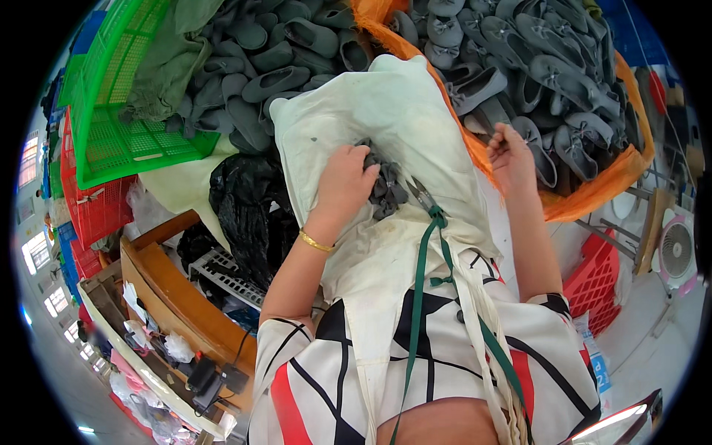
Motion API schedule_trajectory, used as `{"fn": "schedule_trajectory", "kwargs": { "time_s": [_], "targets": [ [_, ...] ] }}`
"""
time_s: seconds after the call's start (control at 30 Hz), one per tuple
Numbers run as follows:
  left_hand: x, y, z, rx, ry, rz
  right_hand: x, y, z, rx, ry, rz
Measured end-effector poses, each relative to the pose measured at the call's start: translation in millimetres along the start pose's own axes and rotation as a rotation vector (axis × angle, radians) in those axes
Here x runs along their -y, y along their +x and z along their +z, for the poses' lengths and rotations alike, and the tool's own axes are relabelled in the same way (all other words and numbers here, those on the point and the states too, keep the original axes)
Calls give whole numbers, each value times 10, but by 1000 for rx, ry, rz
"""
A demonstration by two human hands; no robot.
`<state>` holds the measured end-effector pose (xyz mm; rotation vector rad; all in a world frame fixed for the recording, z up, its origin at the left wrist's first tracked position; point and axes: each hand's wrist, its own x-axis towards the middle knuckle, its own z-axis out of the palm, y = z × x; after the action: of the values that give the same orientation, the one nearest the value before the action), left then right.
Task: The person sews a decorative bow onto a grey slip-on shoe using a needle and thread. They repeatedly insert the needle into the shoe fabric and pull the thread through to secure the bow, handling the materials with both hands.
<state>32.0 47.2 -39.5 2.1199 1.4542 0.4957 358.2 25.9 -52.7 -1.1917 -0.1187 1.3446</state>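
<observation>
On the pale cloth [415, 126] draped over the lap, the left hand [345, 182] closes on a dark grey bow-trimmed shoe [386, 189], small scissors [423, 196] just beside it. Right of the cloth, the right hand [510, 157] curls loosely, pinching nothing visible, near an orange sack [593, 189] of grey shoes [534, 67]. A green crate [119, 111] sits left.

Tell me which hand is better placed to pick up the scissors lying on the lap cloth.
Probably the right hand: it hovers, apparently empty, just right of the scissors. The left hand is already pressed on the grey shoe.
</observation>
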Motion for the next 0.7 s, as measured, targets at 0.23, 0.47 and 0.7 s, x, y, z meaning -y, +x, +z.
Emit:
{"fn": "schedule_trajectory", "kwargs": {
  "time_s": [0.23,0.47,0.7],
  "targets": [
    [-74,228,-32,0,157,-258,-154,-274,558,359,-523,-61],
    [208,280,-243,-12,-529,-473,-414,-477,921,553,-815,-168],
    [164,62,-479,-164,-1295,-449,-710,-514,1266,594,-769,-220]
  ]
}}
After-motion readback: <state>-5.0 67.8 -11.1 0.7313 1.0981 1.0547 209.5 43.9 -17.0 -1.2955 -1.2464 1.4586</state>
